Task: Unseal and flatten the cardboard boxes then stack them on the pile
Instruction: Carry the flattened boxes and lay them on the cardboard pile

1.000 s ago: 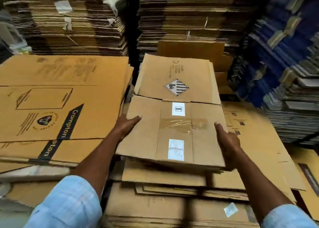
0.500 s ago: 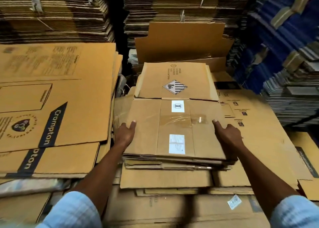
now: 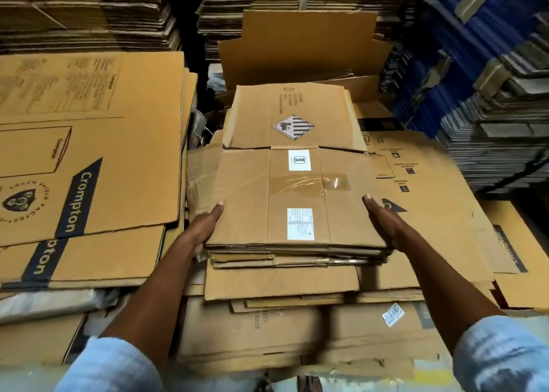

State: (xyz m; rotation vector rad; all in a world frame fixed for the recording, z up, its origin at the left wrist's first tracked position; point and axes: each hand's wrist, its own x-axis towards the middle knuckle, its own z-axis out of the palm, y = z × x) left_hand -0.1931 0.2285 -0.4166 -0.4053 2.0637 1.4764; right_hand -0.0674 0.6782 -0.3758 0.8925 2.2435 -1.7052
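A flattened brown cardboard box [image 3: 246, 189] with white labels, clear tape and a diamond hazard mark lies on top of the middle pile [image 3: 279, 284] of flat cartons. My left hand [image 3: 205, 226] grips its left edge, thumb on top and fingers underneath. My right hand [image 3: 383, 222] grips its right edge in the same way. The box's near edge sits level on the pile.
A tall stack of flat "Crompton" cartons [image 3: 89, 166] stands to the left, more flat cartons [image 3: 439, 201] lie to the right. An upright carton [image 3: 303, 47] leans behind the pile. Brown stacks fill the back wall, and blue corrugated stacks [image 3: 487, 64] rise at the right.
Both hands have lowered the flattened box onto the middle pile and slid it away from me. The hands have kept their hold on its two side edges.
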